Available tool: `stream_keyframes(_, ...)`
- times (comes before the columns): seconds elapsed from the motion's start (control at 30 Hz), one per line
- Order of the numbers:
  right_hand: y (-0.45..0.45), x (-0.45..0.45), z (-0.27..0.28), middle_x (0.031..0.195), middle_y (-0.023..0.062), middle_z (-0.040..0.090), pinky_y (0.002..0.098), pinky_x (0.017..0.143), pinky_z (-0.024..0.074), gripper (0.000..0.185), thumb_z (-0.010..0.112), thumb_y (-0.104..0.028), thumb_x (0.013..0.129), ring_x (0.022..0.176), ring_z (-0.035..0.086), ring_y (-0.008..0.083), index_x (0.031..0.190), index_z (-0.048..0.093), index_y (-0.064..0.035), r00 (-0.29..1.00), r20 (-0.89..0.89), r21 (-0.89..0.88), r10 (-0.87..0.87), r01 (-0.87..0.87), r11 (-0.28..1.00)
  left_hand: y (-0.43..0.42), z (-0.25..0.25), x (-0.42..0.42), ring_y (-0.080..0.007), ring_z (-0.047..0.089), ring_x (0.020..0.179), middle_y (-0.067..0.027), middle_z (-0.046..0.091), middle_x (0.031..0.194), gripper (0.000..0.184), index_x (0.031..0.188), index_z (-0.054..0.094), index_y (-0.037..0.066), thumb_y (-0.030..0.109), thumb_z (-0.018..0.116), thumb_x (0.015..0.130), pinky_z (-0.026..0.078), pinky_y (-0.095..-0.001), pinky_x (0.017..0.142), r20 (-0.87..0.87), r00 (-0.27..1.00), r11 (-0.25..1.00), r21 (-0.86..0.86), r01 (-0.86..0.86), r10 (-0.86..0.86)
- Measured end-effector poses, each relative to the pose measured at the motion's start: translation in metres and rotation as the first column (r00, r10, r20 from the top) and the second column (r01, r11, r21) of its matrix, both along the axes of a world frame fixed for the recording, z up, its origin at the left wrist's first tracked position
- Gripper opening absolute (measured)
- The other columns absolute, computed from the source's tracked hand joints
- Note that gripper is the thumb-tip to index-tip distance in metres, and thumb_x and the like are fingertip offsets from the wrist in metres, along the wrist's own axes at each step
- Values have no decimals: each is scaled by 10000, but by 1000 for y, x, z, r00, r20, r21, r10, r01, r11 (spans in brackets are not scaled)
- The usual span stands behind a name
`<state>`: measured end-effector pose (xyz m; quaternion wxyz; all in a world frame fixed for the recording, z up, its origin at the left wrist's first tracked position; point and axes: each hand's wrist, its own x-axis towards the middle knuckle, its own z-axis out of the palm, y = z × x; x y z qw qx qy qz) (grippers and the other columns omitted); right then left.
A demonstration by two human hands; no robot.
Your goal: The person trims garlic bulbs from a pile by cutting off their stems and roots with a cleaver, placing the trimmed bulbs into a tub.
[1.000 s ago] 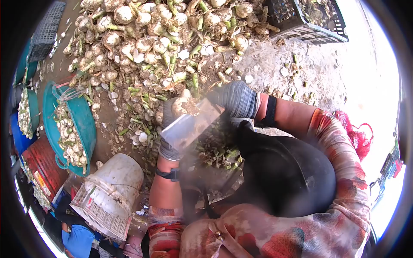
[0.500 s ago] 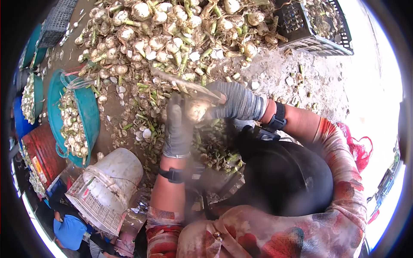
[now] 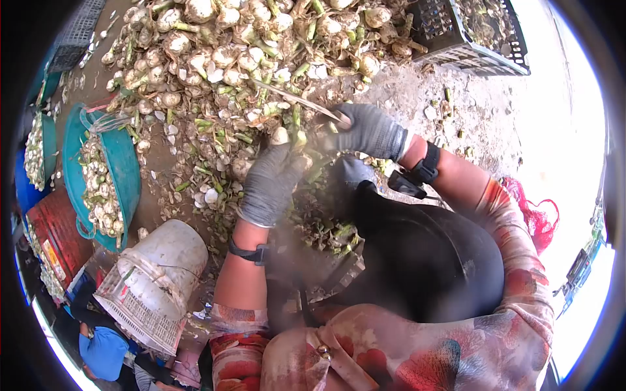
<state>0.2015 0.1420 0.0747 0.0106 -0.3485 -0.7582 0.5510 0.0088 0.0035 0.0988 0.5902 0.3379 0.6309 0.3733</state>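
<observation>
My left hand, in a grey glove, is closed round a garlic bulb that its fingers mostly hide. A green stem stands up just beyond those fingers. In my right hand, also gloved, is a thin knife. Its blade points away to the upper left, above the stem and apart from it. Beyond both hands lies a large heap of garlic bulbs with their stalks. Cut stems and peel litter the ground around my left hand.
A black crate stands at the upper right. To the left are a teal basin of trimmed garlic, a white bucket lying on a pale basket, and a red tub. Another person is at the lower left.
My hands have drawn apart slightly, the right one moving up and right with the knife. My left hand has turned, and the bulb is now more hidden in it. The whole view has shifted slightly.
</observation>
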Motion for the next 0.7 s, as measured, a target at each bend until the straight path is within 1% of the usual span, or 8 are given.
stream_keyframes(0.1, 5, -36, 21, 797, 31, 639, 296, 684, 487, 305, 721, -300, 855, 721, 554, 115, 998, 625, -49, 995, -46, 62, 93, -90, 994, 10, 5, 5, -135, 530, 1072, -105, 549, 1213, 501, 1315, 469, -29, 127, 657, 878, 459, -278, 918, 169, 985, 999, -18, -26, 29)
stream_keyframes(0.2, 10, -39, 13, 684, 26, 585, 291, 584, 478, 367, 640, -410, 892, 652, 581, 118, 847, 620, -47, 978, -21, -412, -208, 181, 893, 9, 26, 2, -224, 414, 1279, -132, 409, 1386, 1001, 1444, 249, 22, 531, 753, 746, 398, -391, 1031, 203, 954, 959, 134, -251, 221)
stream_keyframes(0.33, -8, -37, -21, 586, 1, 518, 293, 468, 445, 446, 548, -507, 926, 508, 545, 119, 907, 612, -65, 967, -36, -766, -252, 135, 629, 2, -9, 10, -197, 488, 1194, -95, 452, 1342, 772, 1424, 311, 37, 411, 683, 860, 451, -335, 979, 422, 861, 916, 145, -375, 285)
stream_keyframes(0.43, -16, -37, -2, 606, 28, 536, 295, 471, 432, 445, 526, -508, 936, 540, 565, 117, 1017, 627, -82, 965, -95, -703, -245, 109, 702, 14, -18, 9, -134, 574, 1015, -68, 574, 1131, 663, 1322, 407, 23, 198, 759, 788, 502, -258, 847, 380, 798, 851, 49, -523, 468)
stream_keyframes(0.5, -6, -40, 17, 697, 110, 603, 348, 554, 471, 421, 544, -476, 929, 636, 613, 201, 1064, 611, -82, 984, 136, -461, 116, -41, 887, 23, -8, 6, -135, 589, 977, -59, 600, 1085, 559, 1274, 438, 8, 135, 716, 805, 497, -255, 842, 403, 807, 869, 57, -492, 431)
stream_keyframes(0.53, -15, -45, -5, 802, 171, 638, 405, 651, 487, 392, 577, -442, 905, 753, 633, 312, 1035, 594, -73, 970, -240, -17, 28, -33, 999, 25, -3, 7, -134, 589, 975, -55, 602, 1081, 497, 1235, 468, 9, 126, 706, 815, 496, -259, 844, 352, 835, 868, 111, -485, 422)
stream_keyframes(0.6, -9, -24, -6, 824, 169, 641, 423, 681, 487, 367, 583, -428, 900, 774, 629, 347, 1014, 594, -79, 989, -138, 23, 54, -52, 998, 26, 7, 8, -131, 588, 967, -58, 611, 1090, 429, 1220, 492, 12, 111, 684, 850, 492, -278, 867, 259, 879, 858, 232, -459, 401)
stream_keyframes(0.7, -4, -16, 17, 839, 162, 641, 441, 690, 493, 316, 624, -387, 861, 811, 637, 373, 986, 599, -98, 992, -46, 148, 114, -106, 983, 9, -3, -17, -171, 548, 1096, -65, 534, 1247, 656, 1356, 392, 45, 379, 679, 869, 462, -339, 954, 89, 994, 979, 190, -73, 57)
